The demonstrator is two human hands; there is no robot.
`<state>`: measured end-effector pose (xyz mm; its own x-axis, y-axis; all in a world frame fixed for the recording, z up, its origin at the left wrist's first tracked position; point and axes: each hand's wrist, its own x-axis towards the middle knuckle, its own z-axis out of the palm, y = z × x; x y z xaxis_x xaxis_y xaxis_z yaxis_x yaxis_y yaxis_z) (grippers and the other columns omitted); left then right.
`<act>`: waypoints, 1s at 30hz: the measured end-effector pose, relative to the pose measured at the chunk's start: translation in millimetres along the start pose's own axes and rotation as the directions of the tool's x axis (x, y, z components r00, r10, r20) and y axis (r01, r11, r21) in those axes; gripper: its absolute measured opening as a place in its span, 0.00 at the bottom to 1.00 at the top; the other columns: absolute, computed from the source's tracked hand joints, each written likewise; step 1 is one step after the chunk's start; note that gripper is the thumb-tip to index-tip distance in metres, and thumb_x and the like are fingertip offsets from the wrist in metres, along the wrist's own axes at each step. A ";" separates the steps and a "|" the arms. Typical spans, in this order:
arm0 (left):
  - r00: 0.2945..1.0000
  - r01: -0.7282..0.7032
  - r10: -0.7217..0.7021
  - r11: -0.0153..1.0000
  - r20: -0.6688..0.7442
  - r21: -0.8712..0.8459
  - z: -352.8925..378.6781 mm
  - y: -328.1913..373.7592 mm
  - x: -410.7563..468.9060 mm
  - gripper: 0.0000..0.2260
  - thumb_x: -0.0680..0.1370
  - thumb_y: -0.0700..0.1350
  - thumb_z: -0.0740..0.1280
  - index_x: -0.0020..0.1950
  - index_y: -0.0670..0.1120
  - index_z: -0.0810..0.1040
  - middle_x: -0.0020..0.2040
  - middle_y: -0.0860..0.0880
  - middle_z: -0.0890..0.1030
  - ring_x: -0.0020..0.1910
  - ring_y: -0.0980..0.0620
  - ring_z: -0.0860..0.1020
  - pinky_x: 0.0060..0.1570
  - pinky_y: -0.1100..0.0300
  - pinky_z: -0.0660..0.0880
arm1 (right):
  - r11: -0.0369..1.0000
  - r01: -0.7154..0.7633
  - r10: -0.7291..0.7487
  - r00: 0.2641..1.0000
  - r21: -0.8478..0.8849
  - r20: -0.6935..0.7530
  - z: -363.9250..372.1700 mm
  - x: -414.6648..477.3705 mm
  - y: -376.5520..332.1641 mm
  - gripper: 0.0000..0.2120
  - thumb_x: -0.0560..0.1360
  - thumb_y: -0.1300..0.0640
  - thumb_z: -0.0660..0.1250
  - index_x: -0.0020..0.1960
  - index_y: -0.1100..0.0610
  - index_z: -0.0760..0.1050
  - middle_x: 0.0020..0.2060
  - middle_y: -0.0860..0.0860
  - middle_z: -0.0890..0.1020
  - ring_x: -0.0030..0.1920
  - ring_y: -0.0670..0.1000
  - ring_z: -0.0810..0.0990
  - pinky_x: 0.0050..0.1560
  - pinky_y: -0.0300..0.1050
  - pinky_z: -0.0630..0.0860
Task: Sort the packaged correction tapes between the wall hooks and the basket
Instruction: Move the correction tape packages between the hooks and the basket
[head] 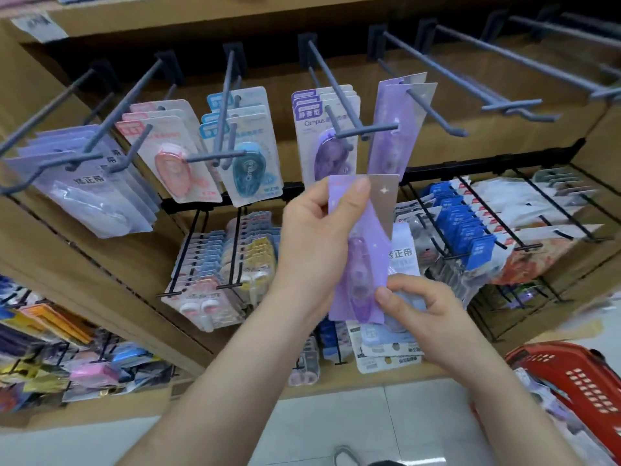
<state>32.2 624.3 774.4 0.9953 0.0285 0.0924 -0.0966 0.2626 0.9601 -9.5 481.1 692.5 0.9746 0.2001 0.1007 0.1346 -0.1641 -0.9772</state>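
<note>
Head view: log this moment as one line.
left hand grips purple correction tape pack near top | right hand pinches its lower edge | matching packs hang on wall hook | red basket lower right

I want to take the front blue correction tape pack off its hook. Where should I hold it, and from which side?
Probably pinch the blue pack at its flat bottom edge, under the raised bubble, coming from below in front. It hangs free there, and from that side you can slide it forward off the hook.
</note>
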 end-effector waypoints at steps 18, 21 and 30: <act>0.976 -0.210 0.198 0.967 0.095 0.147 76.6 -2.4 37.6 0.05 0.80 0.41 0.68 0.49 0.44 0.83 0.42 0.47 0.83 0.42 0.52 0.78 0.46 0.54 0.76 | 0.998 0.022 -0.007 0.961 0.050 -0.277 -49.4 -3.5 -1.8 0.10 0.77 0.45 0.65 0.46 0.47 0.84 0.44 0.49 0.86 0.48 0.46 0.82 0.50 0.36 0.76; 0.983 -0.156 0.144 0.982 0.115 0.102 66.4 -4.2 33.8 0.09 0.82 0.39 0.63 0.58 0.49 0.78 0.45 0.50 0.83 0.44 0.54 0.79 0.50 0.56 0.76 | 0.995 0.024 0.006 0.955 0.097 -0.295 -50.3 -1.6 -2.3 0.10 0.77 0.47 0.65 0.46 0.49 0.84 0.43 0.55 0.85 0.45 0.51 0.81 0.46 0.37 0.76; 0.970 -0.185 0.104 0.900 0.217 0.394 31.1 -20.0 8.5 0.24 0.74 0.43 0.75 0.63 0.66 0.73 0.46 0.48 0.83 0.36 0.42 0.81 0.39 0.49 0.80 | 0.986 0.011 0.048 0.938 0.169 -0.343 -52.4 5.6 -7.6 0.07 0.76 0.53 0.67 0.43 0.48 0.84 0.42 0.46 0.85 0.46 0.45 0.82 0.50 0.35 0.76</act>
<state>42.7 589.4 764.2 0.9565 -0.1546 0.2474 -0.2700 -0.1486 0.9513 4.3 432.9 710.2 0.9822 -0.1510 0.1116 0.1134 0.0034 -0.9935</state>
